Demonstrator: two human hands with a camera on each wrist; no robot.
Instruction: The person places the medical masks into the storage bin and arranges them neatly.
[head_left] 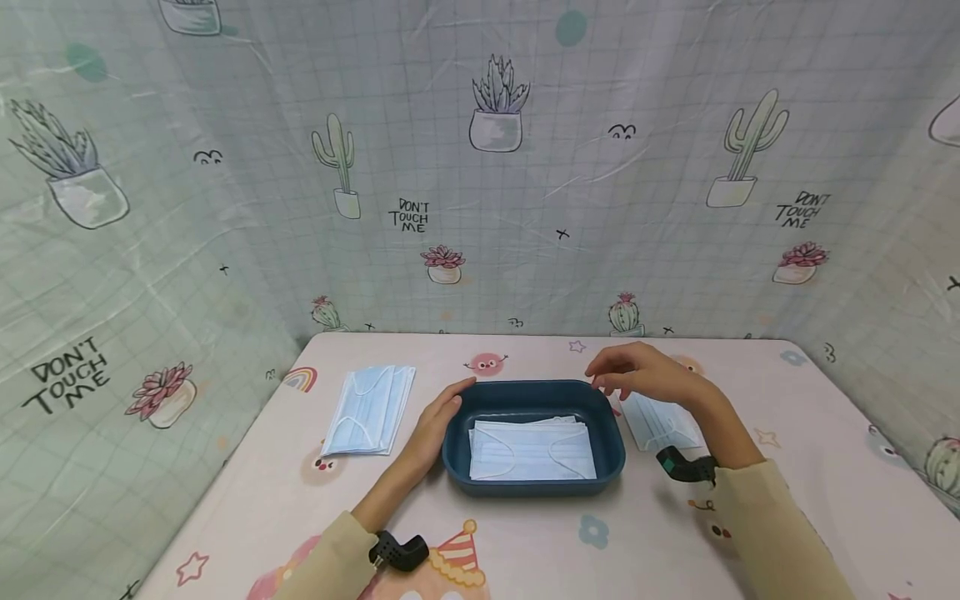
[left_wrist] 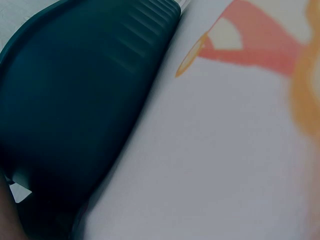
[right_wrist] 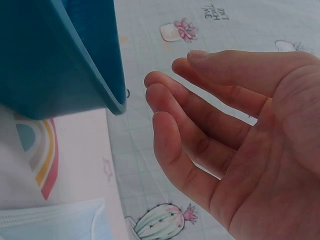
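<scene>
Garment: left sleeve (head_left: 330,560) and right sleeve (head_left: 778,533), both long, plain pale beige. Wrist equipment: left module (head_left: 406,554) and right module (head_left: 681,466), black, compact, angled housings; right housing bears a green marking (head_left: 667,462).

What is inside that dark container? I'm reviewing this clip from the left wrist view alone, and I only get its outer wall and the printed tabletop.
Observer: In the head view, the container holds a small stack of light blue face masks.
Operator: Is the right hand carrying one?
Observer: No. The right wrist view shows the right hand with its palm bare and fingers loosely bent, holding nothing.
Operator: Any masks outside the container?
Observer: Yes, in the head view there is a left mask stack lying on the table, and a right mask group on the other side, partly covered by the right hand.
</scene>
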